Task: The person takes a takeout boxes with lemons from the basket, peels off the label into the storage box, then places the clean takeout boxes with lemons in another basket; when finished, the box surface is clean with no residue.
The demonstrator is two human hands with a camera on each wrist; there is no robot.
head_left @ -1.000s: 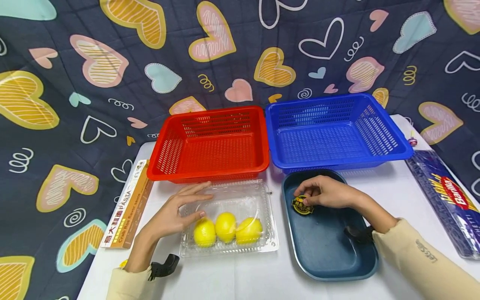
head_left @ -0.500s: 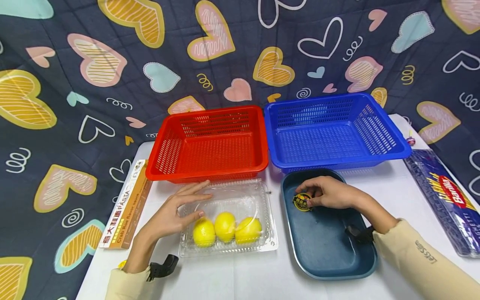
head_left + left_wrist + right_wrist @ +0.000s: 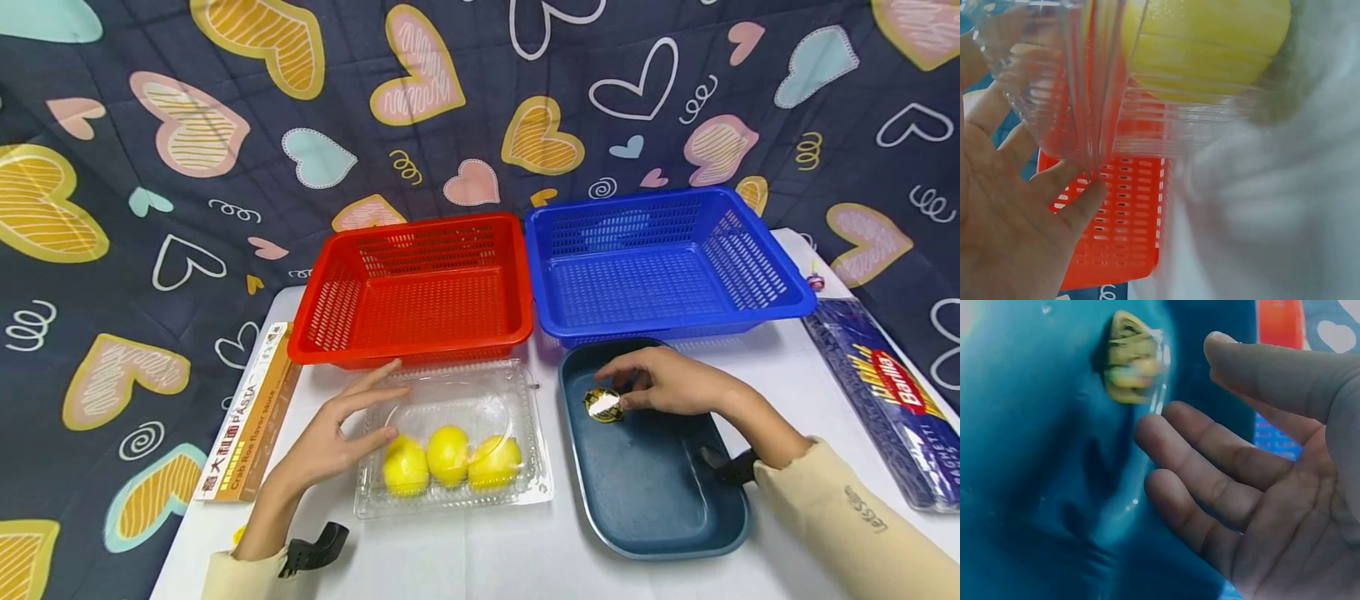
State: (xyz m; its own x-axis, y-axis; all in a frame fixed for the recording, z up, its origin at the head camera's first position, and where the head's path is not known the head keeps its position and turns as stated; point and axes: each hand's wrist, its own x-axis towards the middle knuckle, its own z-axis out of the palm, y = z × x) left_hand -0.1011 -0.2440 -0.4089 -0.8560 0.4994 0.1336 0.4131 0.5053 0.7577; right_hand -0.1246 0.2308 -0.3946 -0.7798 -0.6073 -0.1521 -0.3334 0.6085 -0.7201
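Observation:
My left hand (image 3: 333, 433) is spread at the left side of a clear plastic clamshell box (image 3: 465, 396) with three yellow lemons (image 3: 448, 457) in it. In the left wrist view its straight fingers (image 3: 1082, 206) lie beside the box wall, with nothing gripped. Over the dark teal basin (image 3: 652, 517), my right hand (image 3: 671, 385) hovers with loosely bent fingers. Just left of its fingertips, a round black-and-gold label (image 3: 603, 405) lies in the basin, catching glare. The right wrist view shows a gap between these fingers and the label (image 3: 1129, 359).
Behind stand a red basket (image 3: 431, 312) and a blue basket (image 3: 660, 283). An orange-and-white pasta box (image 3: 243, 417) lies at the left, a blue Barilla spaghetti pack (image 3: 892, 400) at the right. A small lollipop (image 3: 815, 280) is at the back right.
My right hand has eased slightly right, away from the label, which now shines with glare. My left hand has drawn back a little to the left from the box.

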